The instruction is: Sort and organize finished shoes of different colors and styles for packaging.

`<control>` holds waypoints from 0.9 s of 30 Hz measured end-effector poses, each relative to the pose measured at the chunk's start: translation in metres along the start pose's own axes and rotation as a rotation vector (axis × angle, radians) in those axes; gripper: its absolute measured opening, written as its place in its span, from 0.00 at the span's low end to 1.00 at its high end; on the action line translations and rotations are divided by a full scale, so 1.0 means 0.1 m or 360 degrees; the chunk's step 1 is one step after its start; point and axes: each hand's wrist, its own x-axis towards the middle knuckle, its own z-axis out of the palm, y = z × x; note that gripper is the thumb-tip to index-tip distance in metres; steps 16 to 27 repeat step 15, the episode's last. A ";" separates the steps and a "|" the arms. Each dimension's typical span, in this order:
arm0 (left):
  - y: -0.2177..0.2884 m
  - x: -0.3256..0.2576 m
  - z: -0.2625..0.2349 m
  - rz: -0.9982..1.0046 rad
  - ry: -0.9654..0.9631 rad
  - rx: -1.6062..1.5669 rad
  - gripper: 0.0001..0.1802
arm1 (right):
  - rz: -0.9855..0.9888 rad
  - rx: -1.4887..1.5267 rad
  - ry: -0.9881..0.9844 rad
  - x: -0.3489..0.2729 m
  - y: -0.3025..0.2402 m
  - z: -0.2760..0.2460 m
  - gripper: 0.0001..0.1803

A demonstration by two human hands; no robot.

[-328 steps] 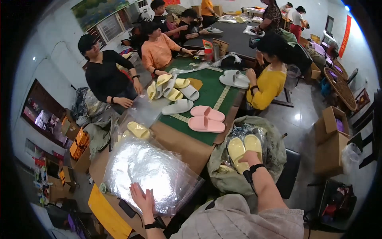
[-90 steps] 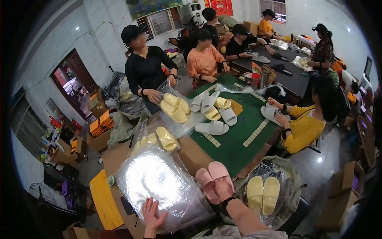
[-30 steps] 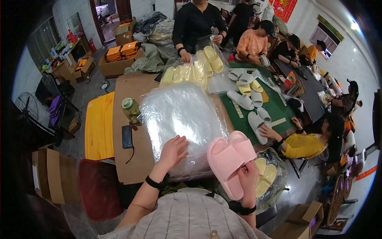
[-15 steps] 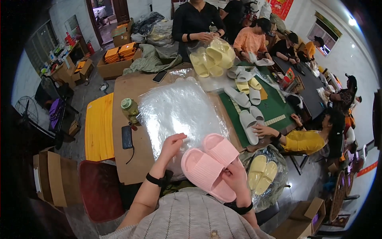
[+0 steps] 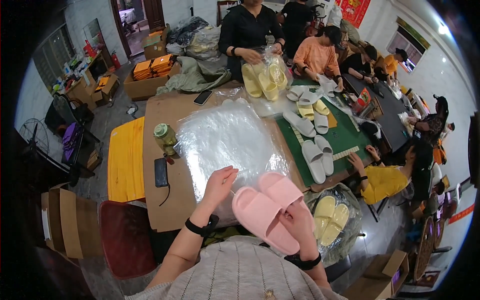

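Note:
A pair of pink slippers (image 5: pixel 257 216) is held in my right hand (image 5: pixel 298 220), its fingers closed around the straps. The soles tilt toward the table, one slipper overlapping the other. My left hand (image 5: pixel 219 185) is at the near side of a stack of clear plastic bags (image 5: pixel 225 137), with its thumb and fingers pinched together. Clear plastic reaches from under that hand toward the slippers; it seems to be a bag's edge in the pinch, though glare blurs this.
Left of the stack are a green-lidded jar (image 5: pixel 164 136) and a black phone (image 5: pixel 161 172). Grey slippers (image 5: pixel 313 159) lie on a green mat (image 5: pixel 345 132) at right. Yellow slippers (image 5: pixel 332 220) rest in plastic below. Across the table a person (image 5: pixel 250 30) handles bagged yellow slippers; a yellow-sleeved person (image 5: pixel 382 180) sits at right.
The pink slippers and my right hand have shifted slightly right. My left hand has moved a little right too. The yellow-sleeved person's hand has drawn back from the grey slippers.

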 end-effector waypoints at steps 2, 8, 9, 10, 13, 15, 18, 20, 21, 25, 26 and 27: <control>0.04 0.02 0.00 0.0045 -0.0020 0.0015 0.16 | -0.0111 0.0080 0.0005 0.00 -0.03 0.07 0.11; 0.15 -0.04 -0.02 0.0322 -0.0055 0.0327 0.16 | -0.0089 0.0105 0.0080 0.09 0.08 0.17 0.09; 0.22 -0.07 -0.04 0.0414 -0.0074 0.0412 0.16 | -0.0024 -0.0060 0.0122 0.10 0.08 0.14 0.08; 0.27 -0.10 -0.04 0.0505 -0.0094 0.0499 0.16 | 0.0042 -0.0224 0.0164 0.12 0.08 0.13 0.08; 0.34 -0.16 -0.01 0.0808 -0.0117 0.0734 0.15 | -0.0040 -0.0154 0.0186 0.13 0.06 0.18 0.10; 0.30 -0.19 0.05 0.0837 -0.0254 0.0688 0.18 | -0.0098 -0.0138 0.0198 0.16 0.05 0.26 0.11; 0.30 -0.19 0.05 0.0837 -0.0254 0.0688 0.18 | -0.0098 -0.0138 0.0198 0.16 0.05 0.26 0.11; 0.30 -0.19 0.05 0.0837 -0.0254 0.0688 0.18 | -0.0098 -0.0138 0.0198 0.16 0.05 0.26 0.11; 0.30 -0.19 0.05 0.0837 -0.0254 0.0688 0.18 | -0.0098 -0.0138 0.0198 0.16 0.05 0.26 0.11; 0.30 -0.19 0.05 0.0837 -0.0254 0.0688 0.18 | -0.0098 -0.0138 0.0198 0.16 0.05 0.26 0.11; 0.30 -0.19 0.05 0.0837 -0.0254 0.0688 0.18 | -0.0098 -0.0138 0.0198 0.16 0.05 0.26 0.11; 0.30 -0.19 0.05 0.0837 -0.0254 0.0688 0.18 | -0.0098 -0.0138 0.0198 0.16 0.05 0.26 0.11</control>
